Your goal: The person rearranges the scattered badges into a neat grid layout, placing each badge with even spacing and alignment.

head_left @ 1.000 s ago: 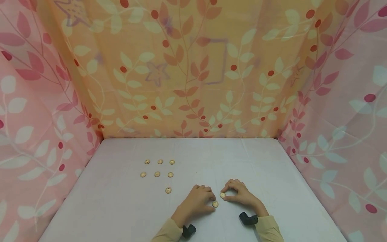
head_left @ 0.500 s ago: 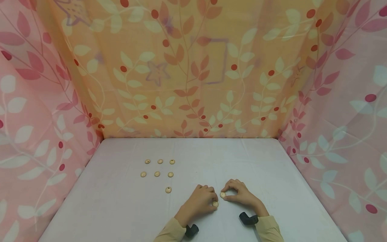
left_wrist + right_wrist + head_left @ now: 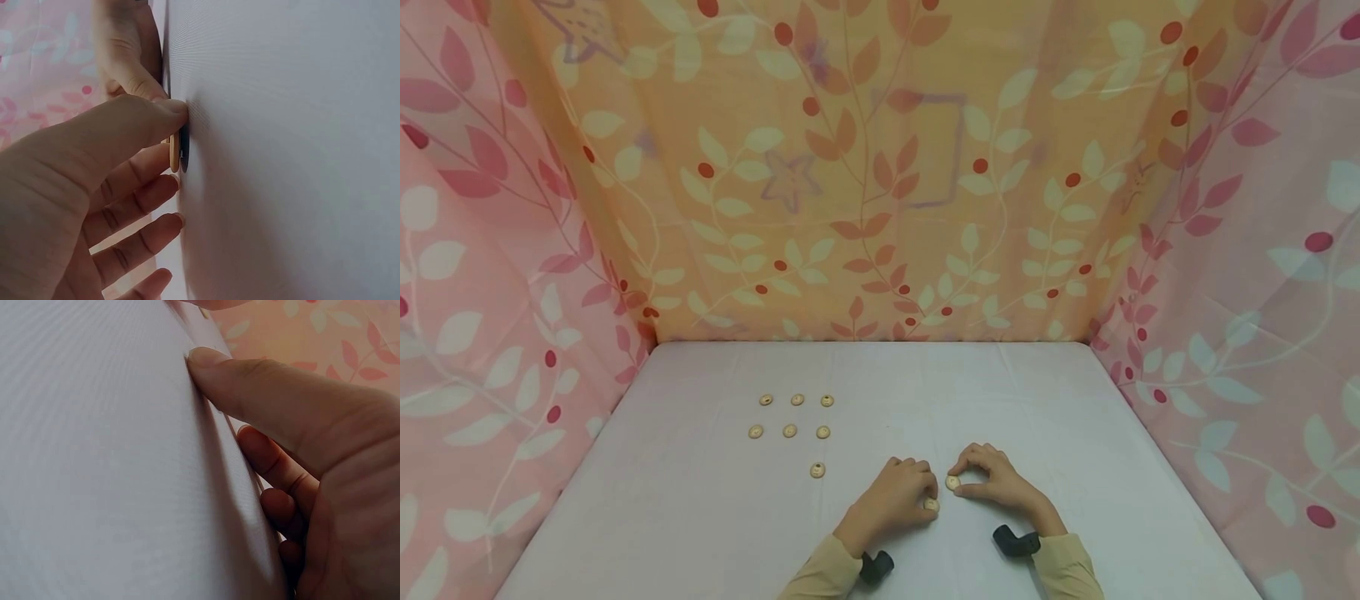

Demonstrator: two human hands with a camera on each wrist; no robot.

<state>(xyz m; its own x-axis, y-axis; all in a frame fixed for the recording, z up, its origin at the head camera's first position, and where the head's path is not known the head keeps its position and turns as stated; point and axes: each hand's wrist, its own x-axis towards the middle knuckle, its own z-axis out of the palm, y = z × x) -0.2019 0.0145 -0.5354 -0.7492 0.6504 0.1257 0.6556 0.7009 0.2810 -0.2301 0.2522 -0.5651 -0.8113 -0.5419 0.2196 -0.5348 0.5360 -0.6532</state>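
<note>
Small round wooden buttons lie on the white table. In the head view my left hand (image 3: 898,497) pinches one wooden button (image 3: 931,505) between thumb and fingers, close to the tabletop. The left wrist view shows that button (image 3: 174,153) edge-on under my thumb, slightly off the cloth on its dark lower side. My right hand (image 3: 996,482) is just to the right, thumb and forefinger curled round another wooden button (image 3: 952,482) on the table. In the right wrist view the right thumb (image 3: 250,387) touches the surface; its button is hidden there.
Several more buttons lie to the left: a back row with a button (image 3: 797,400), a second row with a button (image 3: 789,431), and a single button (image 3: 817,470) in front. Patterned curtains (image 3: 865,250) enclose the white table (image 3: 662,500) at the back and both sides.
My left thumb and fingers have closed on the near button, which has shifted slightly left and is now partly covered. The right hand and the other buttons have stayed put.
</note>
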